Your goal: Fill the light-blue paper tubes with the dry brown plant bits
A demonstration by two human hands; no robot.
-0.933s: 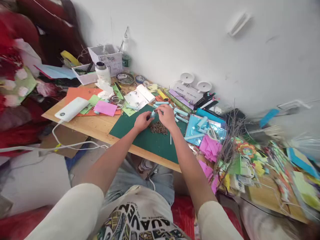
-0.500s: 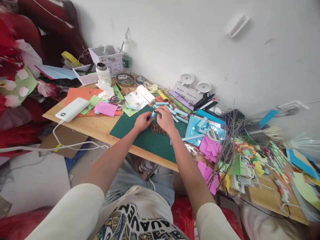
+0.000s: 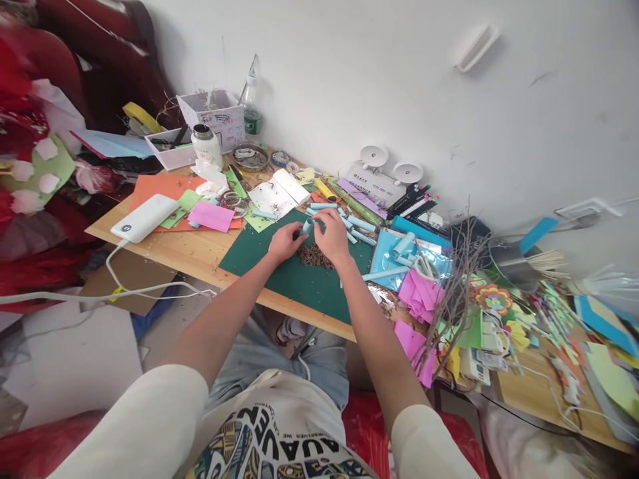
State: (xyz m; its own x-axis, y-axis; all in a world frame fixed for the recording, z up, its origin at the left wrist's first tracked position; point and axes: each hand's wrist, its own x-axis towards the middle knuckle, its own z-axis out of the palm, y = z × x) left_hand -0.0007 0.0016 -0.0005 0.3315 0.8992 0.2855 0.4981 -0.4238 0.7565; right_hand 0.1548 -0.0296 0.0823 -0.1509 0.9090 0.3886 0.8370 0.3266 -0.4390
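Observation:
My left hand (image 3: pixel 286 242) grips a short light-blue paper tube (image 3: pixel 307 226) upright, its open end facing up. Just right of the tube is my right hand (image 3: pixel 331 233), with thumb and fingers bent together; anything pinched in them is too small to make out. Beneath both hands, a heap of brown dried bits (image 3: pixel 314 257) lies on the green cutting mat (image 3: pixel 279 275). Several more blue paper tubes (image 3: pixel 361 223) are scattered behind my right hand.
To the left, a white power bank (image 3: pixel 150 218) with a cable lies near a white bottle (image 3: pixel 206 148). Bare twigs (image 3: pixel 462 266) stick up on the right beside pink paper (image 3: pixel 420 295). A white wall (image 3: pixel 339 80) rises behind the table.
My right fingers have drawn back slightly from the tube's mouth, so its open top shows more. My left hand keeps holding the tube in nearly the same place.

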